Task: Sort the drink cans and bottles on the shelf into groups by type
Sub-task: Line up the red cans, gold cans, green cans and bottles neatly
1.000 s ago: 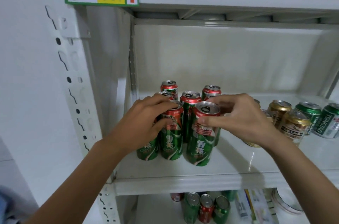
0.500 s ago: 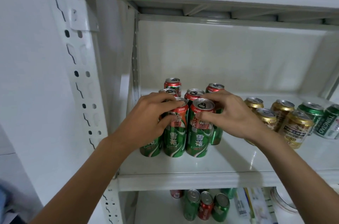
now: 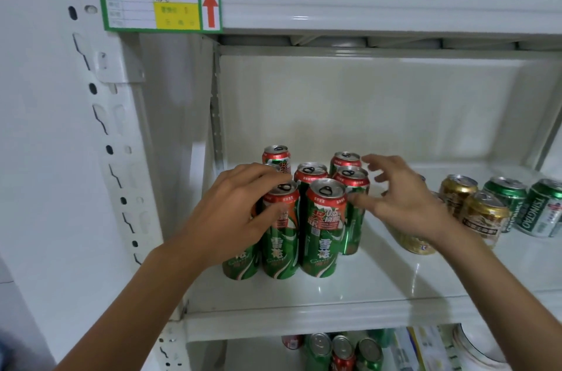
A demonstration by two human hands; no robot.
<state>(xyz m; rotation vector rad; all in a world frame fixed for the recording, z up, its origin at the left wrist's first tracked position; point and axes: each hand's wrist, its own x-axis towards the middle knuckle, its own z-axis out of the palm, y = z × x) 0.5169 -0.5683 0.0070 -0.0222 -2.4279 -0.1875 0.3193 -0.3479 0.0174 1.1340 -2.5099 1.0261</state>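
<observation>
Cans of one kind — tall, green-bodied with red shoulders — stand bunched upright on the white shelf (image 3: 380,288), and the tall front can (image 3: 324,227) serves here as the landmark. Just to its left, touching or nearly so, stands a second front can (image 3: 281,234); the left hand (image 3: 234,215) wraps this one near its top, fingers curled and pressed against the side, thumb across the label, probably to keep the cluster steady and tight. Part of another like can (image 3: 240,264) shows under that hand. Behind the landmark stand more of the kind: a middle can (image 3: 310,173), a can behind and to the right (image 3: 352,179), and two at the back (image 3: 276,156) (image 3: 345,159).

The right hand (image 3: 404,203) hovers just right of the landmark, fingers spread and loose, gripping nothing; one fingertip (image 3: 357,203) lies near or against the can behind-right — I cannot tell which. It looks like a nudge or a release, made to close the group.

Well to the right of the landmark sit the short gold cans (image 3: 483,218) and, beyond them, the short green cans (image 3: 544,209) — kept apart as their own types. My reading is that the tall group is nearly settled.
</observation>
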